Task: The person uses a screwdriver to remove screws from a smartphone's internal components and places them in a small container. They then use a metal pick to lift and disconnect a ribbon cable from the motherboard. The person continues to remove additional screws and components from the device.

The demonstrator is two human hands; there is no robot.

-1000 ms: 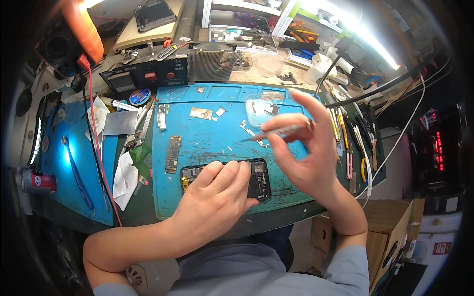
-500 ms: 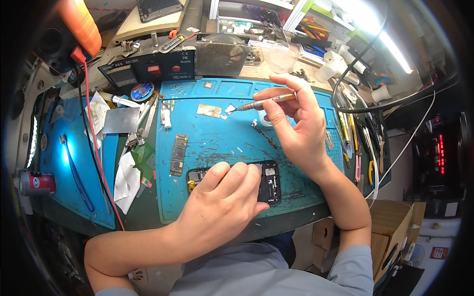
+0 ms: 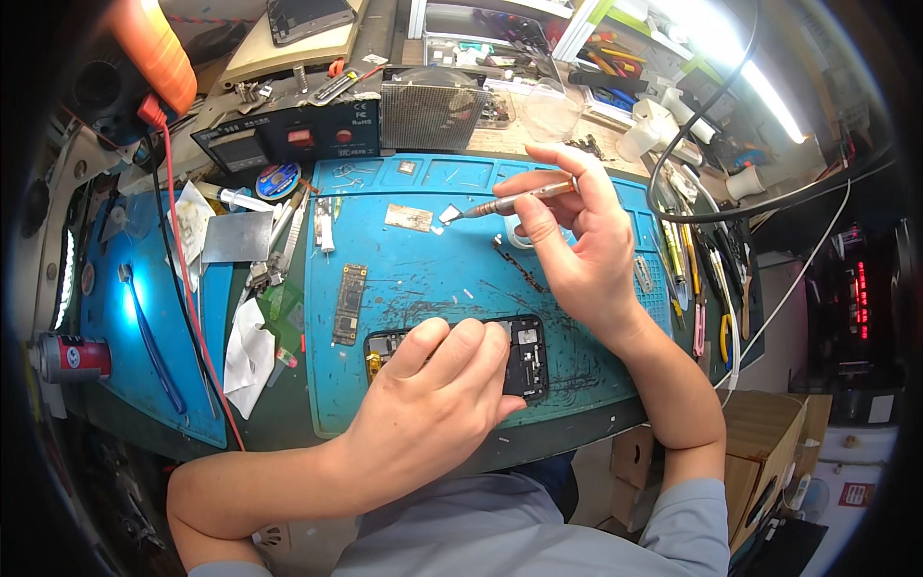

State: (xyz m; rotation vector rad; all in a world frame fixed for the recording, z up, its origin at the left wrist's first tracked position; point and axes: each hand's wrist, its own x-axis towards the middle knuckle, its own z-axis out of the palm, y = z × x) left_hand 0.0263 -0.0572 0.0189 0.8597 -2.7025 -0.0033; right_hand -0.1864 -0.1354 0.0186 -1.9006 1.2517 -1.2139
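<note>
My right hand (image 3: 583, 240) holds a slim pen-shaped metal tool (image 3: 514, 199) with a ribbed collar, between thumb and fingers. Its narrow tip points left, beside a small whitish piece (image 3: 450, 213) on the blue mat; whether they touch is unclear. An opened black phone housing (image 3: 526, 358), its inner parts exposed, lies near the mat's front. Over its left and middle parts is my left hand (image 3: 433, 394), fingers curled, with the thumb by the near edge. The left fingertips are hidden, so I cannot make out what they grip.
Left of the housing lies a narrow circuit board (image 3: 349, 304); a flat metal piece (image 3: 409, 217) is farther back. A blue brush (image 3: 152, 337), a white tissue (image 3: 248, 361) and a red cable (image 3: 183, 260) are at left. Hand tools (image 3: 697, 269) crowd the right edge. A dark control unit (image 3: 288, 135) stands behind.
</note>
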